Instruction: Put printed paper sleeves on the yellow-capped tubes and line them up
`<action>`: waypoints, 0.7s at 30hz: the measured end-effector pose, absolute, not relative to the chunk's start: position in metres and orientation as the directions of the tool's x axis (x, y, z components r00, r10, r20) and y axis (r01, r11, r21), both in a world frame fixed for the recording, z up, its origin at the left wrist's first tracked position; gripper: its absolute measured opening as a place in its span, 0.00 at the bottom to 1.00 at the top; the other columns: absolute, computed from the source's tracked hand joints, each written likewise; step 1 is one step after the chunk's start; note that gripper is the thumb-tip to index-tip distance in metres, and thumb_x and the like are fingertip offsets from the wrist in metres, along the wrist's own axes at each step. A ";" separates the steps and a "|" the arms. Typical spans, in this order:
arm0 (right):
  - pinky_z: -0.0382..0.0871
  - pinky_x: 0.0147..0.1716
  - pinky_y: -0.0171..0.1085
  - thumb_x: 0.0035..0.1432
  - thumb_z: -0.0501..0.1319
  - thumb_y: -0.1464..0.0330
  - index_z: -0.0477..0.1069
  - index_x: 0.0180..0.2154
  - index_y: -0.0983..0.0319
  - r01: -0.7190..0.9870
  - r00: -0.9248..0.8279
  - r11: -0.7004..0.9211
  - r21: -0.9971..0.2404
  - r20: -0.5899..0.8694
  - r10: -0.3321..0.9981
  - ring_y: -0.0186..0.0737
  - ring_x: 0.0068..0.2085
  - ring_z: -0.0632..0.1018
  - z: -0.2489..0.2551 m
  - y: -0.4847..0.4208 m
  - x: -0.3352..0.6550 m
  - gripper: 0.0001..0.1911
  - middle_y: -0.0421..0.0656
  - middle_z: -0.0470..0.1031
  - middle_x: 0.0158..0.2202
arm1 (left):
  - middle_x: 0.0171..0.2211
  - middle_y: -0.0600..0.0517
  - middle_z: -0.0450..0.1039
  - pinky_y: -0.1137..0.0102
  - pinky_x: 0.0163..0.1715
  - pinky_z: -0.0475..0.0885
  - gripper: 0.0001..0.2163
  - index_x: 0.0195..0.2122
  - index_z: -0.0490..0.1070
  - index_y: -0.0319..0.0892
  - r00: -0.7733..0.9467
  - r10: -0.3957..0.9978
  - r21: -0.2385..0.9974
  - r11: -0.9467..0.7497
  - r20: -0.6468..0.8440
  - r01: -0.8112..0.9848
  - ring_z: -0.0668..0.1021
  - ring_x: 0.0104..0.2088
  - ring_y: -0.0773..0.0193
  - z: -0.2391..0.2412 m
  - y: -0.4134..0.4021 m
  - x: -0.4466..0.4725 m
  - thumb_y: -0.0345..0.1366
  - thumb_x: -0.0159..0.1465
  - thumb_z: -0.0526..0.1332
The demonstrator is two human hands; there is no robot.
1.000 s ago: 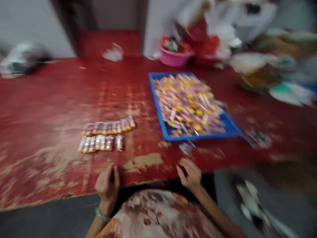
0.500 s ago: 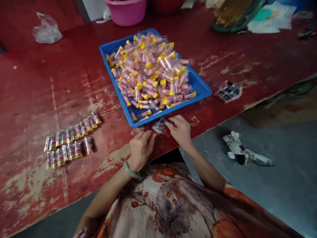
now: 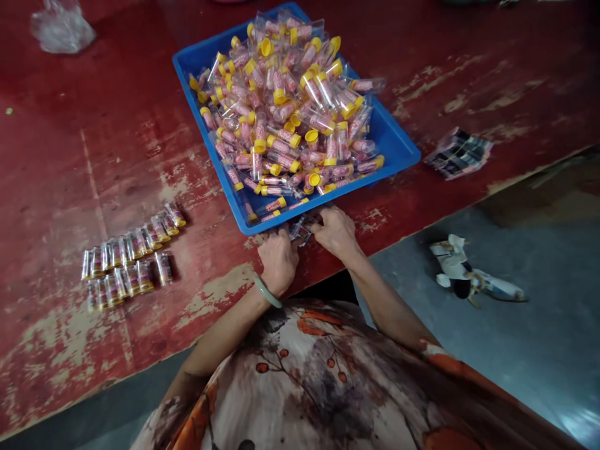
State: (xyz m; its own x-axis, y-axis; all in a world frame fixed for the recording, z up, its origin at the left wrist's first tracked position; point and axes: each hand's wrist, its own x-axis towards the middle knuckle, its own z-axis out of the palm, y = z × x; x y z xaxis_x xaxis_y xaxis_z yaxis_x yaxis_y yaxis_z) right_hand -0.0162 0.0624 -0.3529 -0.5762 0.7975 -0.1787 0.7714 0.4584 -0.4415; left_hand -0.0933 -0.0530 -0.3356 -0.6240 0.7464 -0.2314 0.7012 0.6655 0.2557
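A small dark printed packet [image 3: 300,230] lies at the front rim of the blue tray [image 3: 328,199], between my two hands and partly covered by them. My right hand [image 3: 335,234] has its fingers closed at the packet's right side. My left hand [image 3: 280,259], with a pale green bangle on the wrist, is curled at its left side, with the fingertips mostly hidden. Heaped in the tray are many clear tubes [image 3: 281,147] with yellow caps and pink contents, many of them in clear film.
Two rows of small wrapped packs [image 3: 126,250] lie on the worn red table [image 3: 197,262] at the left. A stack of dark printed sheets [image 3: 459,153] rests at the right. A clear plastic bag [image 3: 63,28] is at the back left. Litter [image 3: 469,275] lies on the floor.
The view has tipped down and closer. My left hand has come in to the packet beside the tray rim, and my right hand's fingers now cover more of it.
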 end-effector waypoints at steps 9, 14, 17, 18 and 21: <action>0.64 0.34 0.37 0.53 0.64 0.68 0.75 0.35 0.59 0.719 -0.643 0.497 -0.486 -0.192 0.741 0.43 0.39 0.74 -0.353 0.057 -0.007 0.05 0.42 0.73 0.34 | 0.42 0.45 0.75 0.65 0.37 0.69 0.12 0.47 0.68 0.41 -0.618 0.740 0.321 0.672 -0.266 0.668 0.77 0.43 0.54 -0.331 -0.059 -0.086 0.39 0.65 0.59; 0.62 0.32 0.35 0.52 0.63 0.71 0.73 0.31 0.59 0.622 -0.721 0.539 -0.568 -0.147 0.677 0.39 0.36 0.74 -0.356 0.044 0.009 0.02 0.39 0.71 0.35 | 0.46 0.43 0.71 0.65 0.35 0.69 0.10 0.44 0.67 0.40 -0.575 0.776 0.321 0.631 -0.258 0.707 0.76 0.42 0.54 -0.327 -0.075 -0.075 0.35 0.62 0.62; 0.62 0.33 0.36 0.52 0.61 0.73 0.72 0.33 0.58 0.558 -0.763 0.581 -0.593 -0.091 0.640 0.40 0.38 0.74 -0.358 0.034 0.019 0.06 0.40 0.71 0.36 | 0.45 0.41 0.71 0.64 0.36 0.70 0.08 0.42 0.67 0.40 -0.542 0.810 0.303 0.587 -0.225 0.751 0.75 0.44 0.53 -0.327 -0.083 -0.066 0.33 0.63 0.60; 0.63 0.33 0.36 0.53 0.60 0.74 0.73 0.34 0.58 0.551 -0.767 0.592 -0.587 -0.077 0.638 0.40 0.39 0.74 -0.359 0.030 0.022 0.07 0.40 0.71 0.37 | 0.44 0.41 0.71 0.64 0.37 0.70 0.07 0.42 0.67 0.40 -0.535 0.815 0.298 0.580 -0.223 0.758 0.75 0.44 0.52 -0.327 -0.084 -0.063 0.33 0.63 0.59; 0.64 0.34 0.38 0.54 0.58 0.74 0.73 0.41 0.57 0.578 -0.738 0.594 -0.560 -0.047 0.673 0.43 0.42 0.74 -0.358 0.021 0.026 0.12 0.43 0.71 0.42 | 0.42 0.41 0.73 0.65 0.35 0.69 0.07 0.43 0.67 0.39 -0.533 0.810 0.298 0.586 -0.245 0.753 0.77 0.42 0.52 -0.327 -0.086 -0.059 0.31 0.64 0.57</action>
State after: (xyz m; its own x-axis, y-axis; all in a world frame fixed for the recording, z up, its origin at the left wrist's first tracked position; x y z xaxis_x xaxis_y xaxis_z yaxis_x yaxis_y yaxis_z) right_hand 0.0264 0.0210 -0.3583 -0.7379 0.6732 -0.0468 0.5777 0.5943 -0.5596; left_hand -0.0589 -0.0859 -0.3274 -0.5327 0.8099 -0.2453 0.7535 0.5859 0.2982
